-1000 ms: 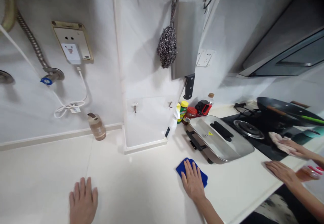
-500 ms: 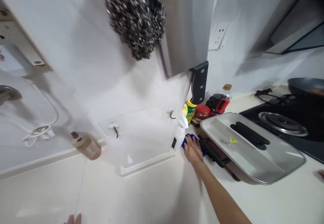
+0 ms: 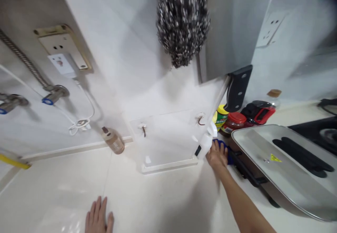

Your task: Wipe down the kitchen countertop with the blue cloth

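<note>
My right hand [image 3: 218,155] is bent over a bunched blue cloth [image 3: 230,158] on the counter, its fingers pressing on the fabric. The hand partly covers the cloth. Just to its left stands a white spray bottle [image 3: 205,144]; to its right is the black side handle [image 3: 246,171] of a rectangular electric pan [image 3: 265,177]. My left hand [image 3: 98,217] lies palm down on the bare white counter [image 3: 139,201], fingers stretched out and holding nothing.
A cleaver [image 3: 239,89] and a steel-wire scrubber [image 3: 183,22] hang ahead. Behind the pan stand a red-lidded jar [image 3: 235,120] and a yellow-lidded container [image 3: 221,115]. A brownish bottle [image 3: 114,141] stands by the left wall, below a plugged-in charger [image 3: 63,64].
The view has swung left, so things sit farther right. More of my left hand shows on the counter. My right hand has shifted slightly toward the spray bottle, still on the cloth.
</note>
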`<state>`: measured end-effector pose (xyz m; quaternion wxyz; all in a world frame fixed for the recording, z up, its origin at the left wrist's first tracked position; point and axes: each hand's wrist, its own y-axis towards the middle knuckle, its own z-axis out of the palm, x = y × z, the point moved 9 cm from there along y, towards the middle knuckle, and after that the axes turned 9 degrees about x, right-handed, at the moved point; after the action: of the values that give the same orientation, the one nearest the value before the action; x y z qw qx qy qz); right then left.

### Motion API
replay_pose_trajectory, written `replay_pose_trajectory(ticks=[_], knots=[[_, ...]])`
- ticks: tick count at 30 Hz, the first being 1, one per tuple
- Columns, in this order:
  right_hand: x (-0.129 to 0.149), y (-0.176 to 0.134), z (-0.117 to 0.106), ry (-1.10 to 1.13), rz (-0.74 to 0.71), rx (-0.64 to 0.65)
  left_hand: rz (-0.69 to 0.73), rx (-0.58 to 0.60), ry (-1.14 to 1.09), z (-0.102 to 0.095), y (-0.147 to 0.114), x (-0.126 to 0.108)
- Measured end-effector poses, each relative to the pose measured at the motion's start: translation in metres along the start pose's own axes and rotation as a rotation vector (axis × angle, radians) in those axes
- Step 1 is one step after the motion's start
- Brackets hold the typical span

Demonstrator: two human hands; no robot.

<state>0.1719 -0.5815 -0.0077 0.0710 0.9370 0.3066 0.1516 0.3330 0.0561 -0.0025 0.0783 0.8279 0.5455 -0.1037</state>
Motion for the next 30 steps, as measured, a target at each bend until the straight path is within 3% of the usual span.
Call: replay_pose_trajectory(ticks=[4, 8, 12, 15, 20, 23, 25, 27, 30], knots=[[0.008, -0.064, -0.027, -0.031, 0.039, -0.057, 0.043, -0.057, 0.060, -0.007, -0.001, -0.010], [0.016, -0.157, -0.049, -0.080, -0.004, -0.119, 0.079, -0.137, 0.081, -0.009, -0.001, -0.012], [0.045, -0.258, -0.053, -0.094, -0.148, -0.146, 0.098, -0.188, 0.069, -0.012, -0.003, -0.017], [0.082, -0.325, -0.052, -0.078, -0.301, -0.127, 0.099, -0.174, 0.043, -0.013, -0.008, -0.021], [0.132, -0.386, -0.060, 0.023, -0.610, -0.111, 0.113, -0.126, -0.022, -0.009, -0.041, -0.019], [0.134, -0.392, -0.068, 0.057, -0.673, -0.116, 0.060, -0.136, -0.013, -0.013, -0.094, 0.004], [0.129, -0.392, -0.073, 0.066, -0.677, -0.110, -0.066, -0.156, 0.011, -0.021, -0.150, 0.037], [0.124, -0.395, -0.078, 0.085, -0.691, -0.100, -0.302, -0.176, 0.047, -0.032, -0.223, 0.083], [0.120, -0.400, -0.086, 0.165, -0.737, -0.129, -0.761, -0.179, 0.083, -0.047, -0.358, 0.145]])
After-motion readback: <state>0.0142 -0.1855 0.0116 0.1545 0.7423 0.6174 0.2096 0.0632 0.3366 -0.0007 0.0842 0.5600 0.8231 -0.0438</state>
